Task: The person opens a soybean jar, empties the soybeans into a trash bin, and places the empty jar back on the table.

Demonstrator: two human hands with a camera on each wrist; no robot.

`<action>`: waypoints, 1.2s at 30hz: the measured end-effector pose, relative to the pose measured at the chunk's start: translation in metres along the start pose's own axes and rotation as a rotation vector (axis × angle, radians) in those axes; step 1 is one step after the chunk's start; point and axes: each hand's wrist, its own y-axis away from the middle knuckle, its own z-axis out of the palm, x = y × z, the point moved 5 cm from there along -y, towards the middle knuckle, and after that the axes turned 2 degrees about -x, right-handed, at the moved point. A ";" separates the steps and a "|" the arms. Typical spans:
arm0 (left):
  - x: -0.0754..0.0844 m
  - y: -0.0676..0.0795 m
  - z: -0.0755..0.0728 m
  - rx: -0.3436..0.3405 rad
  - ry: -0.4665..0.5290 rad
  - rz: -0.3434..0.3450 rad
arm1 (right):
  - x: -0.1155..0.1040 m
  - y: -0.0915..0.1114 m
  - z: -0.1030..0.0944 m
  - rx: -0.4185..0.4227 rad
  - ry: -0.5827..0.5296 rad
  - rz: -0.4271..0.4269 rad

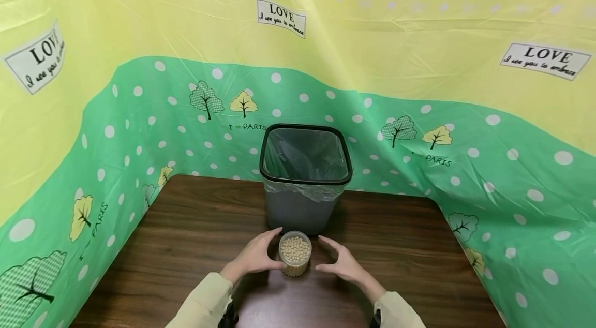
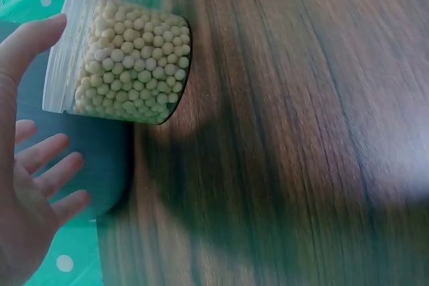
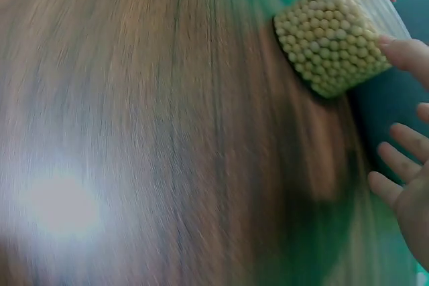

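A clear plastic jar [image 1: 295, 254] full of small round beige beads or beans stands upright on the wooden table. Its pale ribbed top band [image 2: 67, 51] shows in the left wrist view; whether a lid is on, I cannot tell. My left hand [image 1: 256, 254] is at the jar's left side, fingers spread and thumb tip very near the wall; contact is unclear. On the other side, my right hand [image 1: 343, 263] curves loosely toward the jar, with a gap between. Just behind the jar is a grey bin [image 1: 300, 209] with a black rim and a clear liner bag.
The dark brown table [image 1: 195, 245] extends to both sides of the bin and jar. A green and yellow printed cloth [image 1: 209, 147] hangs around its back and sides, close behind the bin. Light glares off the tabletop in the right wrist view.
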 end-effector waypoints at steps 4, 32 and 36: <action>-0.001 -0.004 0.003 -0.006 0.054 0.005 | 0.005 -0.006 0.018 -0.056 -0.135 0.020; 0.010 -0.015 -0.002 -0.113 0.662 -0.024 | -0.017 -0.013 0.033 0.074 -0.288 -0.028; 0.024 -0.016 -0.021 -0.113 0.739 0.017 | -0.045 -0.012 0.020 0.132 -0.246 -0.154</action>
